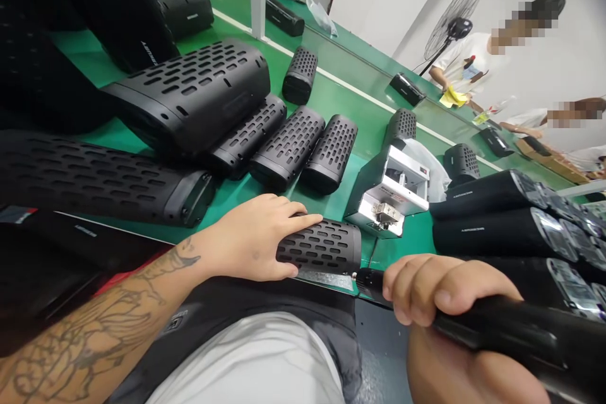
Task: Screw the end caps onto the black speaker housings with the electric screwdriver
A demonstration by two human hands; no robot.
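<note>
My left hand (258,237) grips a black housing with slotted holes (326,246), thumb on the near side and fingers over its top. The housing lies on its side at the near edge of the green table. My right hand (440,290) is wrapped round a long black power screwdriver (521,334). The tool's tip meets the housing's right end, near a small bright screw. Behind the housing stands a silver and black machine (391,192) with an opening in its front.
Several slotted black housings (288,142) lie beyond my left hand, with larger ones (199,88) at the left. Black units (492,227) are stacked at the right. Past a glass divider, two people (466,66) sit near a fan (457,28).
</note>
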